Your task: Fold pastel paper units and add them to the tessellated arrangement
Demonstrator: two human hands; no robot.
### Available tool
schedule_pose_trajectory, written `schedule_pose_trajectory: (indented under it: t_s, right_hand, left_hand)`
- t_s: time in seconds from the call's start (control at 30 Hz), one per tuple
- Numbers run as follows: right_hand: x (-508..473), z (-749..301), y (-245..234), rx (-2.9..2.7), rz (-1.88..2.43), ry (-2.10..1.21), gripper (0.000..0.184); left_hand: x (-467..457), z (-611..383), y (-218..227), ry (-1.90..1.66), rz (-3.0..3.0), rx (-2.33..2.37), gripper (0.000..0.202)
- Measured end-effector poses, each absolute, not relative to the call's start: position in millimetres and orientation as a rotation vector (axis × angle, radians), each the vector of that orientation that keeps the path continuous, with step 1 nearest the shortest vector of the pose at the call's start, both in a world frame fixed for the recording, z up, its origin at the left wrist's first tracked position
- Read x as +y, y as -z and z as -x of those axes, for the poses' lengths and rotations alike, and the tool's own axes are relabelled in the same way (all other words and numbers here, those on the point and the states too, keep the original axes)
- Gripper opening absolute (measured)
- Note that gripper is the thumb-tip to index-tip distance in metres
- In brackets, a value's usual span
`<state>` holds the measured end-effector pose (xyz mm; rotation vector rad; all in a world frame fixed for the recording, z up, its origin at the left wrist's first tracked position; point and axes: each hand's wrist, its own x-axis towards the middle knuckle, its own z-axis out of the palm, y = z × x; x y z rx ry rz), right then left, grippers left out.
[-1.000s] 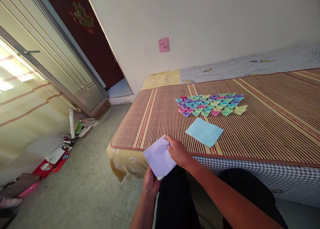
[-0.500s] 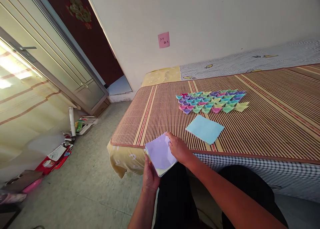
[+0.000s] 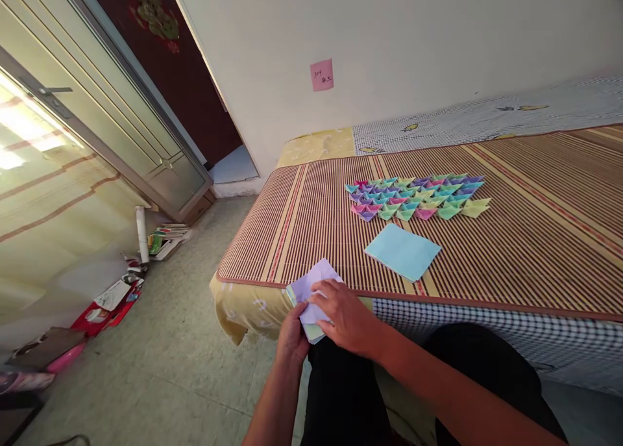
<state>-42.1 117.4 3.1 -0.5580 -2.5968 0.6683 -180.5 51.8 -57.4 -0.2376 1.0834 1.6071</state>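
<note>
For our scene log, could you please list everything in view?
held paper stack: one, lilac-topped, lower centre
striped mat: one, brown and tan, centre
second paper stack: one, light blue, on mat
boat-shaped paper folds: many, multicoloured, on mat
bedcloth: count unclear, yellow and checked, under mat
wall: one, white, behind mat
note: one, pink, on wall
doors: two, pale and dark red, left
curtain: one, yellow, far left
floor: one, grey, lower left
books: several, mixed, on floor
clutter: several, mixed, on floor
left hand: one, bare, gripping held paper stack
right hand: one, bare, over held paper stack
trouser legs: two, black, bottom
</note>
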Motion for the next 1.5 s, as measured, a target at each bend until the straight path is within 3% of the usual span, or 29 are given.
schedule_pose_trajectory:
  t_s: [0.2, 0.4, 0.7, 1.0, 1.17, 1.27, 1.4, 1.5]
  right_hand:
    - [109, 45, 8, -2.694, 0.568, -0.765, 0.036]
    - [112, 57, 21, -2.637, 0.68, -0.768, 0.024]
    - [111, 64, 24, -2.603, 0.766, -0.708, 0.014]
    - [107, 50, 26, -2.734, 0.51, -0.636, 0.013]
    - [102, 36, 29, -2.715, 0.452, -0.694, 0.015]
    - [109, 32, 30, -2.38, 0.621, -0.768, 0.01]
    - [143, 28, 30, -1.832, 0.971, -0.96, 0.055]
    - [175, 24, 21, -1.635, 0.917, -1.502, 0.07]
  left_hand:
    - [53, 186, 59, -1.567, 0.215, 1.106, 0.019]
    - [54, 188, 66, -1.56, 0.193, 1.128, 0.004]
    - [54, 188, 71, -1.563, 0.154, 1.117, 0.007]
    - [53, 188, 64, -1.535, 0.146, 1.158, 0.005]
    - [52, 183, 62, -1.578, 0.106, 1.191, 0.014]
    - [49, 176, 56, -1.626, 0.052, 1.201, 0.025]
    - [48, 167, 36, -1.725, -0.13, 1.154, 0.047]
    - [59, 166, 15, -1.761, -0.357, 1.105, 0.051]
